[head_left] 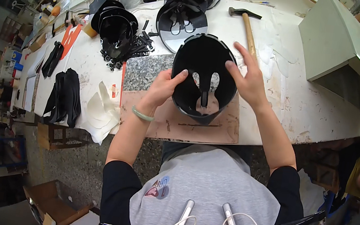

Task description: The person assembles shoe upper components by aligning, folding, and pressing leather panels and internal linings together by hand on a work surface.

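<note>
Black and glossy, a hollow shell is held over the brown board, its opening facing the person. Steadying it probably calls for a firm pinch that doesn't bend the wall. Toward the board's left side, the left hand grasps the rim, thumb inside; toward its right, the right hand spreads loosely, contact unclear.

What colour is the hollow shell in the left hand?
The shell is black, best seen in the head view.

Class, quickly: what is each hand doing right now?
Left hand: closed on the black shell, thumb inside.
Right hand: open at its rim; contact unclear.
</note>
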The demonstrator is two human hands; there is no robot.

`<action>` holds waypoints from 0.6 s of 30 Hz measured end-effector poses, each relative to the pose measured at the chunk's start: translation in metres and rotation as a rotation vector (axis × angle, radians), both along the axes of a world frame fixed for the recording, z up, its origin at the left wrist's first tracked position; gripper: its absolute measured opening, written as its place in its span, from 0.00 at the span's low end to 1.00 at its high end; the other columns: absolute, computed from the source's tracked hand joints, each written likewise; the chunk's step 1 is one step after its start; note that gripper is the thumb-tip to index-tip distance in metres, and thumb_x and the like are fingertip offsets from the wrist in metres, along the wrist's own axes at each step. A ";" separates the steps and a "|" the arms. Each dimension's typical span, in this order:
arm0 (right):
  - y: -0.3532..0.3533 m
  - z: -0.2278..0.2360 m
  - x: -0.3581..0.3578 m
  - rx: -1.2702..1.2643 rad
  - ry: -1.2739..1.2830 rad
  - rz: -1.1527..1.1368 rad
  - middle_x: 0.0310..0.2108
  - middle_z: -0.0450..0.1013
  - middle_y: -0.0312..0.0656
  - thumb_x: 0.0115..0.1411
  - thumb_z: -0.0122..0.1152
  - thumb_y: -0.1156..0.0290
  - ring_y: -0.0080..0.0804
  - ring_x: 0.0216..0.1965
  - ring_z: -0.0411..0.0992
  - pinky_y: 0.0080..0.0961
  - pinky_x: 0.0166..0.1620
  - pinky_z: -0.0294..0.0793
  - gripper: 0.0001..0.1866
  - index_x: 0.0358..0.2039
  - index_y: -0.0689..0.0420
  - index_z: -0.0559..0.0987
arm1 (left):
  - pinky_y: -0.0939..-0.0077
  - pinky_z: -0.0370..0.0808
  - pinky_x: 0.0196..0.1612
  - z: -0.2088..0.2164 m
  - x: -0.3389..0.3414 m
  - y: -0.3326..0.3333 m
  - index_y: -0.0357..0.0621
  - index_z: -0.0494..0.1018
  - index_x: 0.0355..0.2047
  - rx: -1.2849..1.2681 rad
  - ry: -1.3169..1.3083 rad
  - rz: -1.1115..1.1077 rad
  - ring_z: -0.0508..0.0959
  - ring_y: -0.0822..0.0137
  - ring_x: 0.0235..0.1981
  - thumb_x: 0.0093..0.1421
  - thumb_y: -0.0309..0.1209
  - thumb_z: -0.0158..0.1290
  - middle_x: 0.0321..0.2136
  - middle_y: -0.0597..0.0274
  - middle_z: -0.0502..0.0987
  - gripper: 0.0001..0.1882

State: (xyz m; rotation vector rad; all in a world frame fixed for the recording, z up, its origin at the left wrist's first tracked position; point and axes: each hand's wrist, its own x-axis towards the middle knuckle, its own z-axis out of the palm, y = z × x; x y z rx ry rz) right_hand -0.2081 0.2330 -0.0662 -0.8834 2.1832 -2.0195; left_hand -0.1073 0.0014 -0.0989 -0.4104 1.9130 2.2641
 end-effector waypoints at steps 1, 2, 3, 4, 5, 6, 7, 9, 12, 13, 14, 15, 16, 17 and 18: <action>-0.001 0.010 0.007 0.210 0.530 -0.215 0.45 0.75 0.44 0.55 0.66 0.72 0.38 0.47 0.72 0.32 0.53 0.69 0.22 0.49 0.64 0.73 | 0.79 0.77 0.37 -0.002 0.001 -0.001 0.32 0.75 0.40 0.029 0.009 0.037 0.79 0.74 0.33 0.67 0.36 0.51 0.34 0.60 0.80 0.15; 0.001 0.016 0.014 0.219 0.581 0.019 0.45 0.74 0.46 0.53 0.67 0.70 0.46 0.52 0.68 0.39 0.56 0.65 0.24 0.49 0.62 0.74 | 0.80 0.76 0.37 -0.007 0.003 -0.002 0.32 0.75 0.39 0.051 0.013 0.069 0.79 0.75 0.33 0.67 0.37 0.50 0.33 0.61 0.80 0.16; 0.002 0.012 0.022 0.253 0.605 0.235 0.44 0.74 0.46 0.52 0.68 0.64 0.43 0.50 0.69 0.36 0.55 0.65 0.25 0.49 0.62 0.74 | 0.80 0.76 0.37 -0.011 0.003 -0.002 0.32 0.75 0.39 0.053 0.010 0.072 0.79 0.75 0.33 0.67 0.37 0.50 0.33 0.61 0.80 0.16; 0.002 0.011 0.040 0.435 0.616 0.343 0.43 0.74 0.46 0.52 0.68 0.61 0.42 0.49 0.70 0.35 0.53 0.65 0.26 0.48 0.61 0.74 | 0.79 0.76 0.38 -0.015 0.002 -0.003 0.32 0.74 0.41 0.016 0.003 0.065 0.78 0.74 0.34 0.67 0.37 0.50 0.35 0.60 0.80 0.16; -0.001 0.012 0.054 0.617 0.624 0.452 0.42 0.74 0.47 0.51 0.68 0.58 0.41 0.47 0.71 0.34 0.52 0.64 0.27 0.47 0.61 0.75 | 0.78 0.76 0.40 -0.017 0.003 -0.002 0.31 0.73 0.43 -0.021 -0.003 0.058 0.78 0.73 0.36 0.67 0.37 0.49 0.37 0.59 0.80 0.17; -0.005 0.012 0.056 0.618 0.623 0.450 0.42 0.74 0.47 0.51 0.68 0.58 0.41 0.47 0.71 0.34 0.52 0.64 0.27 0.47 0.61 0.75 | 0.78 0.76 0.40 -0.013 0.004 0.003 0.31 0.73 0.43 -0.021 -0.003 0.056 0.78 0.73 0.36 0.67 0.37 0.49 0.37 0.59 0.80 0.17; -0.010 0.012 0.058 0.765 0.493 0.477 0.42 0.74 0.46 0.51 0.68 0.56 0.41 0.46 0.72 0.34 0.50 0.64 0.27 0.47 0.60 0.75 | 0.74 0.75 0.43 -0.008 0.007 0.009 0.32 0.73 0.45 -0.204 0.089 0.085 0.78 0.69 0.40 0.66 0.37 0.51 0.39 0.56 0.79 0.18; -0.010 0.012 0.057 0.908 0.363 0.505 0.41 0.74 0.46 0.51 0.67 0.55 0.40 0.45 0.72 0.34 0.49 0.64 0.27 0.46 0.60 0.75 | 0.70 0.75 0.46 0.009 0.015 0.020 0.32 0.72 0.48 -0.387 0.182 0.119 0.78 0.65 0.44 0.64 0.38 0.53 0.41 0.54 0.79 0.20; -0.003 0.009 0.041 0.993 0.379 0.628 0.38 0.76 0.43 0.48 0.70 0.55 0.36 0.45 0.71 0.34 0.46 0.63 0.32 0.50 0.60 0.74 | 0.61 0.63 0.59 0.031 0.023 0.026 0.38 0.73 0.48 -1.287 0.733 0.083 0.66 0.52 0.57 0.52 0.43 0.63 0.47 0.48 0.74 0.28; -0.003 0.011 0.036 0.994 0.381 0.630 0.38 0.76 0.43 0.48 0.70 0.55 0.36 0.45 0.71 0.34 0.46 0.63 0.32 0.50 0.60 0.74 | 0.61 0.63 0.59 0.029 0.027 0.022 0.38 0.73 0.48 -1.287 0.732 0.086 0.66 0.52 0.57 0.52 0.43 0.63 0.47 0.48 0.74 0.28; -0.003 0.014 0.029 1.030 0.387 0.698 0.39 0.76 0.43 0.46 0.71 0.54 0.37 0.45 0.71 0.34 0.48 0.63 0.33 0.49 0.59 0.75 | 0.62 0.63 0.59 0.025 0.030 0.018 0.39 0.73 0.47 -1.118 0.617 -0.278 0.67 0.53 0.55 0.50 0.42 0.64 0.46 0.52 0.74 0.27; -0.002 0.019 0.024 1.068 0.398 0.768 0.40 0.76 0.43 0.45 0.71 0.53 0.38 0.45 0.71 0.33 0.50 0.63 0.33 0.49 0.59 0.76 | 0.63 0.62 0.59 0.020 0.034 0.017 0.40 0.74 0.45 -0.924 0.491 -0.617 0.68 0.54 0.53 0.49 0.42 0.65 0.45 0.56 0.75 0.27; -0.001 0.021 0.016 1.079 0.440 0.786 0.38 0.77 0.44 0.43 0.72 0.50 0.39 0.45 0.72 0.32 0.53 0.62 0.33 0.47 0.57 0.77 | 0.63 0.66 0.54 0.011 0.033 0.019 0.42 0.75 0.42 -1.076 0.672 -0.604 0.70 0.56 0.49 0.46 0.41 0.67 0.41 0.61 0.76 0.25; -0.004 0.027 0.006 1.083 0.441 0.783 0.38 0.77 0.44 0.43 0.72 0.50 0.39 0.45 0.72 0.32 0.53 0.62 0.33 0.47 0.57 0.77 | 0.63 0.66 0.54 0.003 0.030 0.017 0.42 0.75 0.42 -1.074 0.677 -0.604 0.70 0.56 0.49 0.46 0.41 0.67 0.41 0.61 0.76 0.25; -0.008 0.032 -0.006 1.191 0.388 0.871 0.38 0.77 0.44 0.42 0.72 0.49 0.41 0.45 0.73 0.33 0.53 0.61 0.34 0.46 0.56 0.78 | 0.63 0.67 0.49 -0.004 0.027 0.014 0.42 0.76 0.40 -1.075 0.712 -0.604 0.71 0.57 0.47 0.46 0.40 0.67 0.38 0.62 0.76 0.23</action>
